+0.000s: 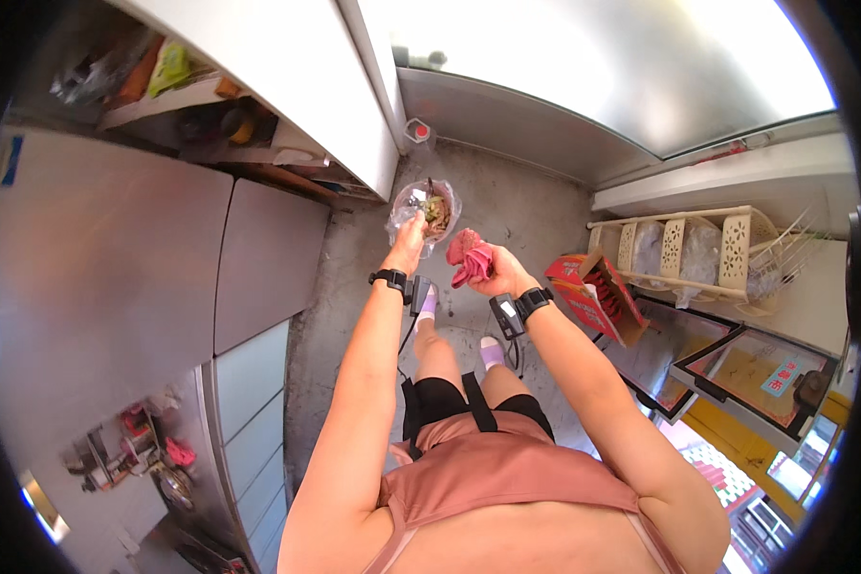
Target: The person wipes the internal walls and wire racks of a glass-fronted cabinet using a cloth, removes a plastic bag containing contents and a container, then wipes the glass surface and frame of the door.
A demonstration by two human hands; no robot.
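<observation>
My left hand grips the near left side of a bowl of food, with a clear plastic bag around the bowl. Greenish and brown pieces show inside, and a dark utensil handle leans at the far rim. To the right, my right hand holds a crumpled pink cloth bunched in its fingers. The cloth and the bowl are a little apart, both held out in front of my body above the grey floor. Both wrists wear black straps with small devices.
A plastic jug with a red cap stands by the far wall. At right are a red cardboard box, a cream plastic rack holding bags, and glass-lidded cases. A grey cabinet and open shelves line the left.
</observation>
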